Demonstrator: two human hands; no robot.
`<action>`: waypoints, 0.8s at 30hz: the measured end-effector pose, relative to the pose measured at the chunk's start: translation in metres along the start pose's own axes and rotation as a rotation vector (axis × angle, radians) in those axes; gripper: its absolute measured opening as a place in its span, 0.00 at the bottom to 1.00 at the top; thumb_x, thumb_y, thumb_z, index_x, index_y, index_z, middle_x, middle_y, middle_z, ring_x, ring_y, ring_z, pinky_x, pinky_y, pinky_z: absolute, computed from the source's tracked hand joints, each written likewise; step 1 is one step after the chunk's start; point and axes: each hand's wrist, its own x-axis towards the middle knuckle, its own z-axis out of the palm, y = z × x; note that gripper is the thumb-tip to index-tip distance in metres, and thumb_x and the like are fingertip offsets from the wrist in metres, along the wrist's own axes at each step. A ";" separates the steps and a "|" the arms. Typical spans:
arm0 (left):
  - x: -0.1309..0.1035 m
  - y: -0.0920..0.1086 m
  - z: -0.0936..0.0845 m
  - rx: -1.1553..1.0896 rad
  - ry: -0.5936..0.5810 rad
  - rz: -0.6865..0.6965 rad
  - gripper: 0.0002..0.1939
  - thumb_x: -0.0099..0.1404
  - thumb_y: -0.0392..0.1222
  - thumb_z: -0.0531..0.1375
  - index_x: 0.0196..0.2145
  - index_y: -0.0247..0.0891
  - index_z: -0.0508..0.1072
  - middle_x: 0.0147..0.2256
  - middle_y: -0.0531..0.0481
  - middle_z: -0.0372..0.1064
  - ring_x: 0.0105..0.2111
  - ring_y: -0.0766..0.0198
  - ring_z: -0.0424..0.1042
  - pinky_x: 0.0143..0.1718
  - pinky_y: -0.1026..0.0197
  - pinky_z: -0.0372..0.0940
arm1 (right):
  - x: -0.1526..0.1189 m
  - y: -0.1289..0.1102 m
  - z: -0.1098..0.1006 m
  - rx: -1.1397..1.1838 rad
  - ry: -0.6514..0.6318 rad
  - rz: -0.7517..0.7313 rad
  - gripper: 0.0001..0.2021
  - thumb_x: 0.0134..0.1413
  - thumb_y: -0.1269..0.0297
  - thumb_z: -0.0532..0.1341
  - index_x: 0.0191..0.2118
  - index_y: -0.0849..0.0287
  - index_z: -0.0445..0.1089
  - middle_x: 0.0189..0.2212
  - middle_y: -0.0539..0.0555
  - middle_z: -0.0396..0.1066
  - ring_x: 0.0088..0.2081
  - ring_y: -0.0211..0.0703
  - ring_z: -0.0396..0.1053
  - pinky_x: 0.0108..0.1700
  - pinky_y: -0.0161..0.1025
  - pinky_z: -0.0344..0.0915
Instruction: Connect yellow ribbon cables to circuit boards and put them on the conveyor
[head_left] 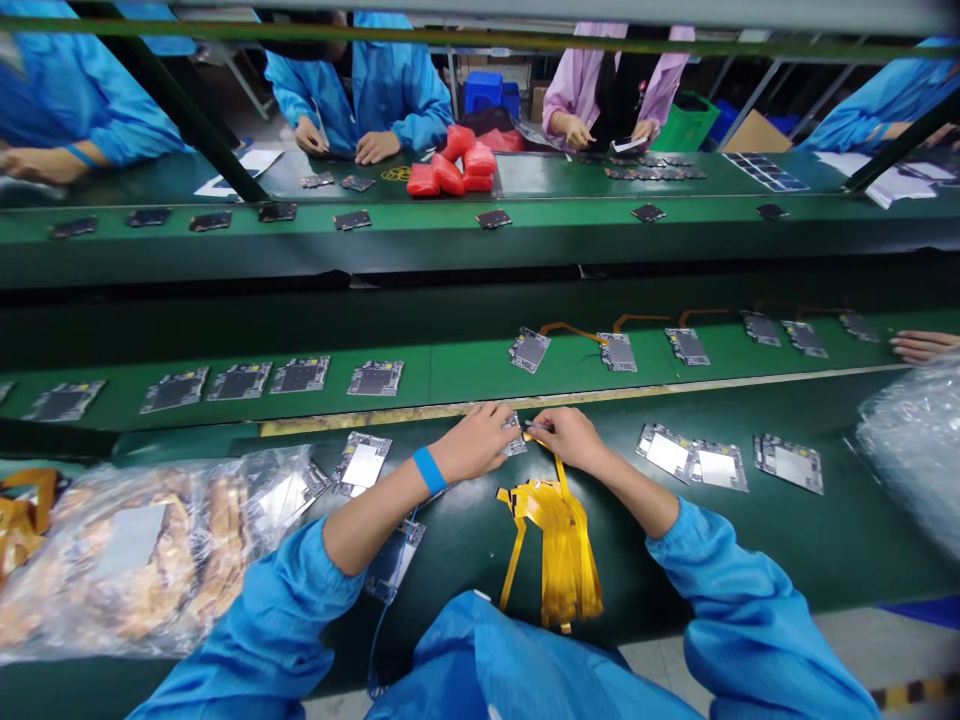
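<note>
In the head view, the left hand (pixel 484 437) grips a small circuit board (pixel 514 434) near the bench's (pixel 660 575) far edge, covering most of it. The right hand (pixel 562 437) pinches the end of a yellow strip (pixel 561 472) at the board's right side (whether the two are joined is hidden by the fingers). A bundle of yellow strips (pixel 568 560) lies between the forearms, toward the near edge. Three white-patched boards (pixel 718 467) sit right of the right hand, toward the far edge; a clear plastic bag (pixel 187 540) fills the bench's left end.
</note>
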 end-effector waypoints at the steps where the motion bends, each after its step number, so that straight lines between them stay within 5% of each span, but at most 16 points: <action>1: 0.000 0.000 0.001 -0.001 0.003 0.004 0.13 0.68 0.42 0.63 0.50 0.39 0.72 0.53 0.37 0.65 0.53 0.45 0.64 0.53 0.46 0.63 | 0.001 -0.001 -0.001 -0.010 -0.002 -0.005 0.08 0.61 0.60 0.64 0.36 0.54 0.81 0.31 0.51 0.80 0.33 0.44 0.73 0.32 0.36 0.54; 14: -0.001 0.008 -0.005 0.129 -0.023 0.043 0.18 0.75 0.43 0.55 0.60 0.46 0.71 0.51 0.38 0.65 0.50 0.46 0.63 0.48 0.48 0.61 | 0.002 -0.005 -0.004 -0.059 -0.032 0.006 0.07 0.62 0.60 0.65 0.39 0.52 0.81 0.34 0.51 0.81 0.37 0.46 0.75 0.33 0.37 0.55; 21: 0.000 0.010 -0.004 0.135 -0.023 0.043 0.18 0.75 0.41 0.54 0.59 0.44 0.73 0.50 0.38 0.66 0.49 0.46 0.63 0.47 0.48 0.61 | -0.006 -0.010 -0.017 -0.109 -0.040 -0.228 0.15 0.73 0.61 0.54 0.43 0.54 0.80 0.44 0.55 0.78 0.44 0.46 0.75 0.42 0.38 0.61; 24: 0.000 0.009 -0.003 0.142 -0.019 0.041 0.17 0.74 0.41 0.55 0.58 0.44 0.73 0.49 0.39 0.66 0.48 0.48 0.64 0.47 0.49 0.61 | -0.004 -0.011 -0.014 -0.106 -0.041 -0.262 0.11 0.71 0.64 0.58 0.46 0.54 0.79 0.43 0.54 0.77 0.44 0.45 0.74 0.43 0.37 0.61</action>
